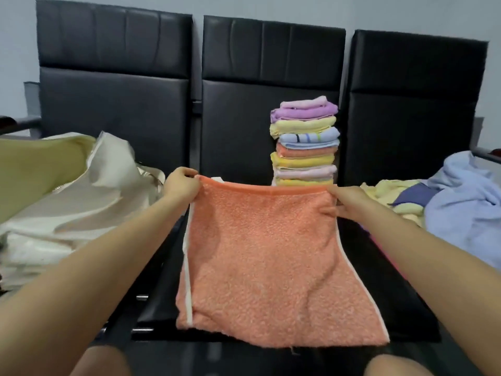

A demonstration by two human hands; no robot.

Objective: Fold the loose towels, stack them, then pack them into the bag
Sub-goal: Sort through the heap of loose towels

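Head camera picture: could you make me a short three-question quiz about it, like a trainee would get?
1. True or false: both hands grip the orange towel.
2. Where is the folded stack? A) middle seat B) floor C) inside the bag
3. Which side holds the loose towels?

Key:
1. True: left hand and right hand pinch its top corners.
2. A.
3. The right; the cream bag lies left.

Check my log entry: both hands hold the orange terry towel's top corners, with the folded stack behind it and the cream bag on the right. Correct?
Not quite. The head view shows the cream fabric bag on the left; the loose towels lie on the right. Both hands, left and right, do hold the orange terry towel.
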